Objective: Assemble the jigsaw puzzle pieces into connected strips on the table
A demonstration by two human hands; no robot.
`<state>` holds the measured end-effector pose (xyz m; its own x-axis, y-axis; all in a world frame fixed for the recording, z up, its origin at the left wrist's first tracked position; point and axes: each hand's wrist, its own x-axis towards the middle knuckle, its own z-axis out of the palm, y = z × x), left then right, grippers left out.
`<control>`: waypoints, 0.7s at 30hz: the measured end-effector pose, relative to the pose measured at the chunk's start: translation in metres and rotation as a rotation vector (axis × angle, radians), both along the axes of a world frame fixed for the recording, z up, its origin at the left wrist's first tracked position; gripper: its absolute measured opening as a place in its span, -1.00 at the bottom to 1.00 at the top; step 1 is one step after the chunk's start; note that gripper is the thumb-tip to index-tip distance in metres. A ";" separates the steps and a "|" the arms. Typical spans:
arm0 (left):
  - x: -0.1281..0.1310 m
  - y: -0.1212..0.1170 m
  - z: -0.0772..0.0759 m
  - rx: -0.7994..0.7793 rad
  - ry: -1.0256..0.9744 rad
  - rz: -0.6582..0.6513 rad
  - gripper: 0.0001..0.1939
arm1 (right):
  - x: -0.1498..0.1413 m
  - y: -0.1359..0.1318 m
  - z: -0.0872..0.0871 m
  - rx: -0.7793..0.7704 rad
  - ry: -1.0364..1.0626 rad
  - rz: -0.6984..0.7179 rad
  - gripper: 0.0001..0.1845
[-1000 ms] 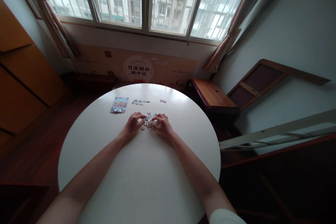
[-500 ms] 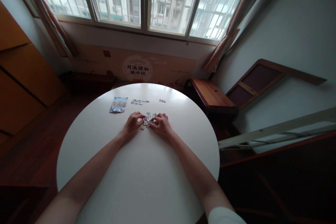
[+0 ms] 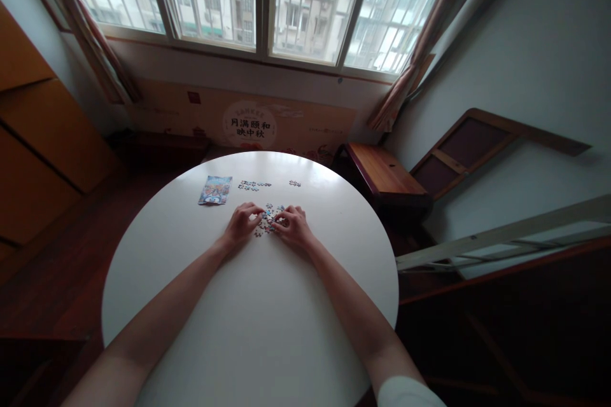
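Note:
A loose pile of small jigsaw puzzle pieces (image 3: pixel 268 215) lies on the white round table (image 3: pixel 258 318). My left hand (image 3: pixel 242 221) is at the pile's left side, its thumb and forefinger curled in a pinch around a puzzle piece that is mostly hidden. From the right, my right hand (image 3: pixel 292 225) also pinches a piece at the pile, its thumb pointing inward. Just beyond, joined puzzle pieces (image 3: pixel 254 185) form short rows, and a smaller joined group (image 3: pixel 294 184) sits to their right. A colourful picture sheet (image 3: pixel 216 191) lies flat at the far left.
Past the table's far edge stand a low wooden bench (image 3: pixel 384 168) at the right and a printed panel (image 3: pixel 296 117) under the barred window (image 3: pixel 310 6). Orange-brown cabinets (image 3: pixel 48 133) are on the left.
Both hands stay at the pile with only slight finger movement. The joined pieces and the picture sheet have not moved.

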<state>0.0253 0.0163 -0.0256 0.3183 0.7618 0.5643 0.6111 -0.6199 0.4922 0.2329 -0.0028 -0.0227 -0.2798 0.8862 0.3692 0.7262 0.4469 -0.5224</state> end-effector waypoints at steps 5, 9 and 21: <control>0.000 0.000 0.001 -0.003 -0.002 0.007 -0.89 | 0.000 0.001 -0.001 -0.008 -0.014 -0.006 -0.80; 0.000 0.001 0.001 -0.003 -0.005 -0.005 -0.88 | 0.000 0.002 -0.002 -0.013 -0.026 -0.009 -0.77; 0.000 0.001 -0.003 0.011 0.030 -0.022 -0.87 | 0.000 0.003 -0.003 -0.026 0.007 -0.014 -0.82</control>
